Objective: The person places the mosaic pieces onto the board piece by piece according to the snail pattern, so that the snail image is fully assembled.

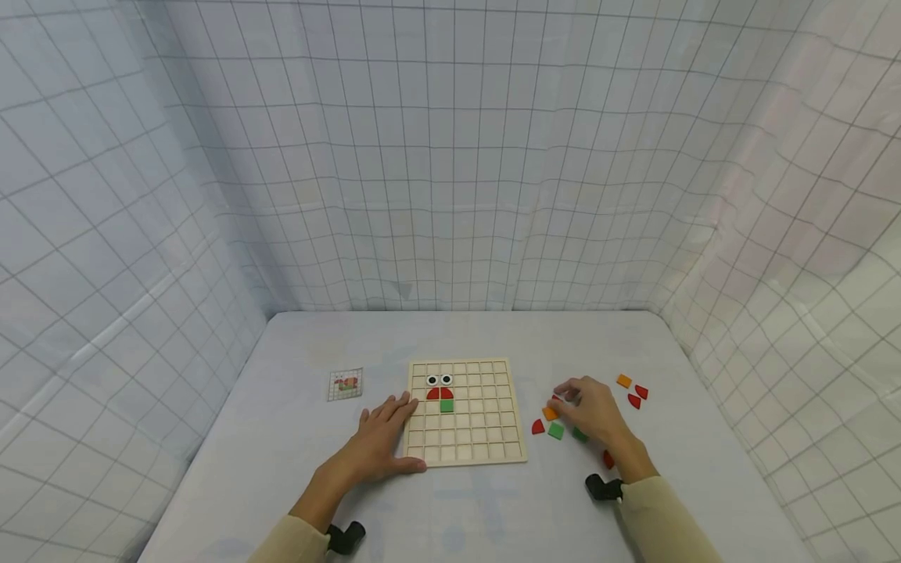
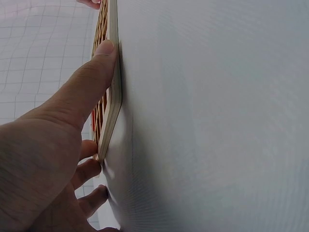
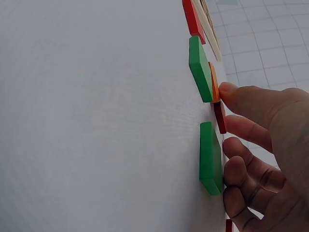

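Note:
A pale wooden grid board (image 1: 486, 422) lies on the table. Near its upper left sit two eye tiles (image 1: 439, 380), two red quarter-circle pieces (image 1: 440, 393) and a green square (image 1: 446, 406). My left hand (image 1: 383, 438) rests at the board's lower left corner, fingers outstretched, thumb (image 2: 99, 60) against the front edge. Right of the board, my right hand (image 1: 591, 410) reaches down among loose pieces. Its thumb and index finger pinch a red piece (image 3: 220, 117), partly hidden. Close by lie an orange square (image 1: 550, 413) and green squares (image 1: 556, 431).
A small picture card (image 1: 345, 385) with a grid and a coloured figure lies left of the board. Farther right are another orange square (image 1: 624, 381) and two red pieces (image 1: 634, 401). Grid-patterned white curtains (image 1: 450, 195) stand behind and beside the table.

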### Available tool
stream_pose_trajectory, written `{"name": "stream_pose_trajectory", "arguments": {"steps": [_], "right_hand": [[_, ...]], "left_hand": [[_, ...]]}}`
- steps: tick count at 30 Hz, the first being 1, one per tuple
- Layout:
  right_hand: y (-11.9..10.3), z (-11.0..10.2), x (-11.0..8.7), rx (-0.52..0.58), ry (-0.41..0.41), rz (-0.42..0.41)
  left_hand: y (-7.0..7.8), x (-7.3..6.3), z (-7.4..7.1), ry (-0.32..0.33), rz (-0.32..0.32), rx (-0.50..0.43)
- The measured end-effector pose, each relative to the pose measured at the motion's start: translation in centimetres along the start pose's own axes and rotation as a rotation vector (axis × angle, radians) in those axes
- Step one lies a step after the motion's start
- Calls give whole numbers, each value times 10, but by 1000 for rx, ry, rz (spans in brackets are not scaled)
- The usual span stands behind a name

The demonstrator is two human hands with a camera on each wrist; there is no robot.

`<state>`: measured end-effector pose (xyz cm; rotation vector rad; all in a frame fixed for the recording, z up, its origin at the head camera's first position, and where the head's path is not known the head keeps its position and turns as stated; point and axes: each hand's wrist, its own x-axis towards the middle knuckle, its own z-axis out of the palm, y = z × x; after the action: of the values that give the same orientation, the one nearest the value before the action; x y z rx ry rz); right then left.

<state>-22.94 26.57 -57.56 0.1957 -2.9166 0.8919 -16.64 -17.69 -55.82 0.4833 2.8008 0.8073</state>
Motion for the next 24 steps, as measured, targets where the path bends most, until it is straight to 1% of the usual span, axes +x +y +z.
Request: {"name": "stream_pose_trajectory", "arguments": {"steps": [8, 18, 22, 24], "right_hand": [[-1, -3, -1, 17, -30, 4], [0, -7, -3, 39, -87, -72], [0, -7, -3, 23, -109, -104], [1, -7, -4, 16, -126, -105]], "left_hand": [[-2, 1, 1, -1, 6, 7], [-5, 2, 3, 0, -7, 8], [-4, 2, 3, 5, -2, 7], [-4, 2, 3, 4, -1, 8]]}}
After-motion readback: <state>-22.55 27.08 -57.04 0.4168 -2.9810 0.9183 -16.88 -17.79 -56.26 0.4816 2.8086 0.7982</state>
